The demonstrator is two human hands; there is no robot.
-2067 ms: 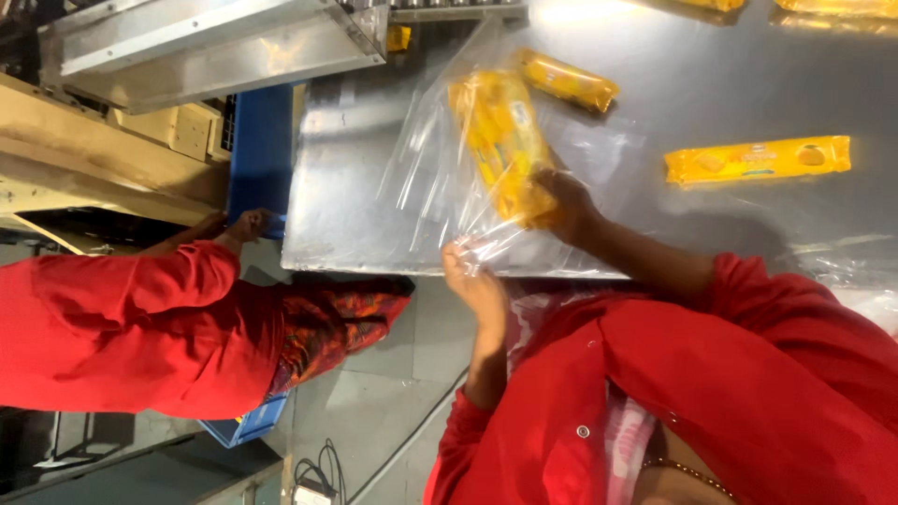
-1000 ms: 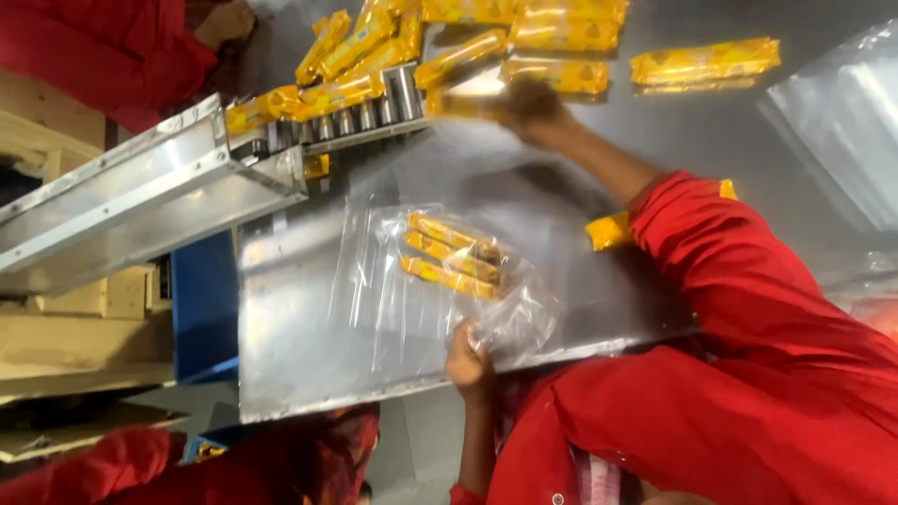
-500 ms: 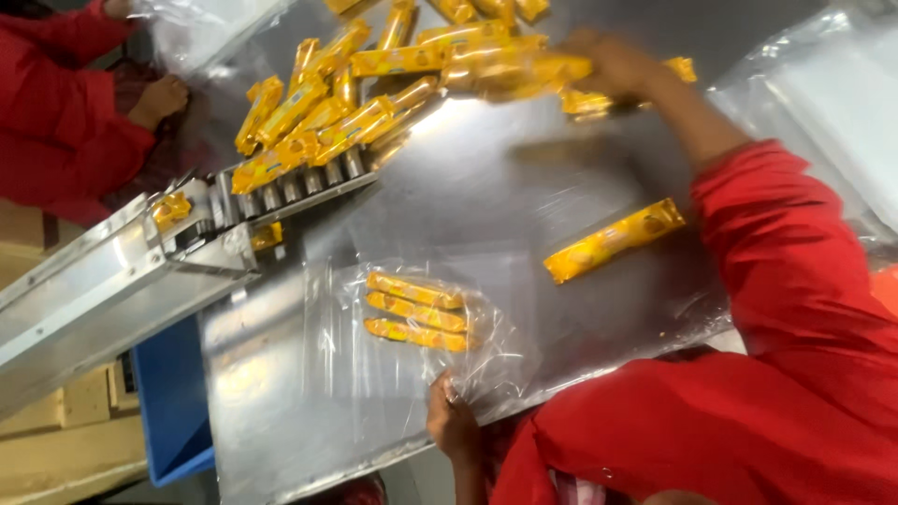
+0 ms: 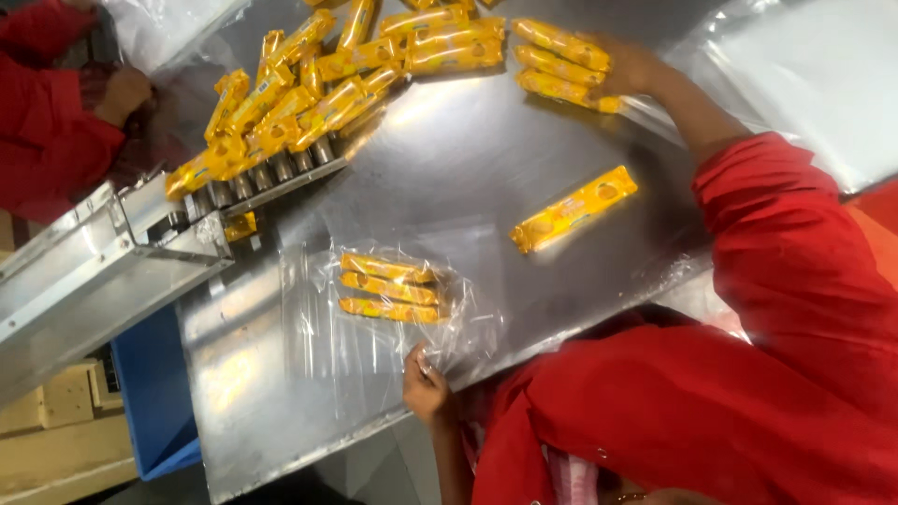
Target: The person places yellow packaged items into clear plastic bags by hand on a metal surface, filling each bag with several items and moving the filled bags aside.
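The left hand [image 4: 426,385] pinches the open mouth of a clear crinkled plastic bag [image 4: 374,318] at the near edge of the shiny steel table [image 4: 449,178]; the fingers are closed on the film, thumb on top. Inside the bag three long yellow foil-wrapped biscuit packets [image 4: 388,288] lie side by side, flat on the table. The right hand [image 4: 625,73] is stretched far across the table and lies spread over a small group of yellow packets [image 4: 561,64]; the fingers curl down on them, but I cannot tell how many packets they actually grasp, since the hand itself hides their near ends.

Between the two hands one single yellow packet [image 4: 572,209] lies alone on the bare steel, slanted, apart from both. Farther off, a loose heap of yellow packets [image 4: 309,84] spills from the roller end of a grey metal conveyor [image 4: 112,271], where another person's hand [image 4: 126,93] in a red sleeve works.

The risks, as I judge them: the pinch holds only one thin lip of film, so a tug could slip it free or close the mouth. The right hand's wide cover over several slick packets looks weak, and one could slide out and skid. The bag sits close to the table's edge, so a shove could carry it over.
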